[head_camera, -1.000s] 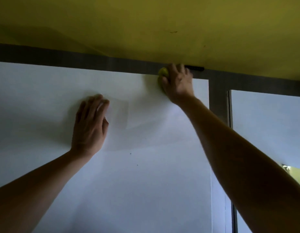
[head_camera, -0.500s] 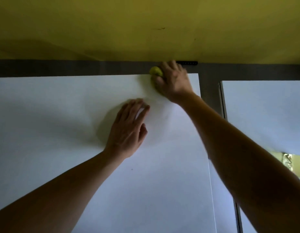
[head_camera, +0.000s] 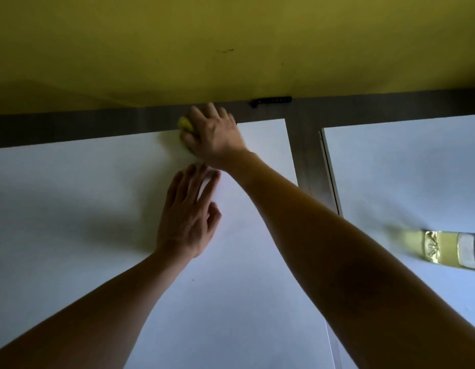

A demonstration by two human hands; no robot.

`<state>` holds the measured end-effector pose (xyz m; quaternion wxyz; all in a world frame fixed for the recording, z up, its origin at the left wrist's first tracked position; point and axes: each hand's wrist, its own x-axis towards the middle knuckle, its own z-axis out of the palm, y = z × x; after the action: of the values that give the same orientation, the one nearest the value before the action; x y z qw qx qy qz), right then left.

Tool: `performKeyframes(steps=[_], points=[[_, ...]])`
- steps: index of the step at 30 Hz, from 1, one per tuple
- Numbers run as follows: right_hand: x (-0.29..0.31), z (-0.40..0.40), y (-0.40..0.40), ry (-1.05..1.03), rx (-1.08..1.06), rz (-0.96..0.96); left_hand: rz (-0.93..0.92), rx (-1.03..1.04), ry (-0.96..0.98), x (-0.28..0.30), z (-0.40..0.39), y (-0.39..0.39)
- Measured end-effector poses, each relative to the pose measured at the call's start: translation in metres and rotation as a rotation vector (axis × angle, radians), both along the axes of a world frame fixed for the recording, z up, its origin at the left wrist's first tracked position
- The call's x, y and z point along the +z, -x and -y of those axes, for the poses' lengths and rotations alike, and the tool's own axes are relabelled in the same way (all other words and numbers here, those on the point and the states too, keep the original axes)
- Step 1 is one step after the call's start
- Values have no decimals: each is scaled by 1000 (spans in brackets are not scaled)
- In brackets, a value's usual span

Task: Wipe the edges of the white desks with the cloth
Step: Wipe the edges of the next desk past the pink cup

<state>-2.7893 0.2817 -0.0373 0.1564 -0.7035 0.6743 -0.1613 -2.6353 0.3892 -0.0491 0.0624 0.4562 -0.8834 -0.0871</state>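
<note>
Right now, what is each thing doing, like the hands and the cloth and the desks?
right hand: grips the cloth, at the far edge of the desk
yellow cloth: bunched under the right hand, on the far edge
left hand: flat on the desk, fingers straight, holds nothing
white desk: bare top, both hands on it
second white desk: to the right, apart, across a grey gap
black clip: lies along the grey strip by the yellow wall

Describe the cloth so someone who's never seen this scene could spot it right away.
Find the large white desk below the yellow wall and follow its far edge to the right hand. The cloth is the small yellow-green wad bunched under that hand's fingers, the only bright soft thing on the edge.
</note>
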Motion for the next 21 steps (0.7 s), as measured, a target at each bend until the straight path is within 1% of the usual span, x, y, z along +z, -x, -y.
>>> performKeyframes(steps=[2, 3, 7, 8, 10, 11, 12, 14, 17, 21], points=[[1, -5, 12, 15, 26, -10, 7, -2, 2, 0, 1, -1], [0, -8, 25, 19, -20, -19, 1, -2, 4, -1, 1, -1], [-6, -27, 88, -3, -379, -98, -32, -22, 30, 0, -1, -1], [-6, -35, 101, -23, -455, -56, -27, -19, 28, 0, 0, -1], [-5, -48, 116, -59, -610, 160, -18, -7, 22, -1, 0, -1], [-6, -54, 115, -75, -667, 258, -16, -2, 19, -1, -1, -1], [-8, -61, 110, -85, -706, 308, -18, 0, 14, 0, -1, 0], [-9, -79, 95, -66, -752, 340, -35, 4, 7, 1, -2, 0], [-5, -116, 77, -26, -811, 325, -55, -7, -9, 2, -2, -1], [0, -170, 58, -76, -841, 258, -56, -22, -12, 2, -5, -1]])
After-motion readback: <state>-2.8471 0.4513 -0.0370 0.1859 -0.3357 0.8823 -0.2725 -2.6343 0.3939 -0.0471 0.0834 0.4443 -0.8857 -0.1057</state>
